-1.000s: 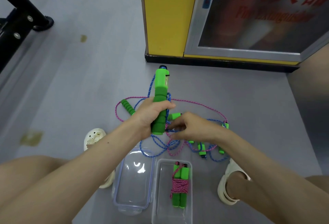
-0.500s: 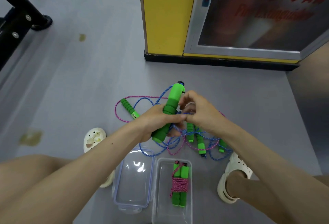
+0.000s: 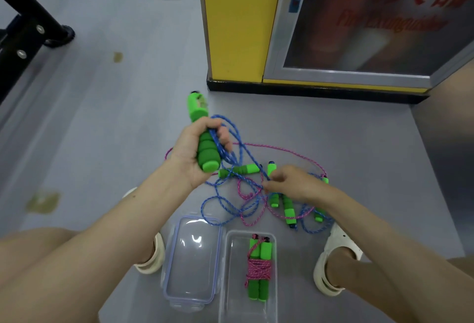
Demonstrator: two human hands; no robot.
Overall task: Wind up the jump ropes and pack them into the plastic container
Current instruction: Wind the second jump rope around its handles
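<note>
Fingers of the left hand clasp a green handle (blue rope looped).

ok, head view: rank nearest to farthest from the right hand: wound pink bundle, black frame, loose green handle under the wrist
1. loose green handle: just below the right hand.
2. wound pink bundle: lower centre.
3. black frame: far upper left.

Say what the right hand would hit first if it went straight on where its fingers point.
Probably the loose green handle lying just left of the right hand, which pinches the blue rope; depth is unclear, so it might pass above.
</note>
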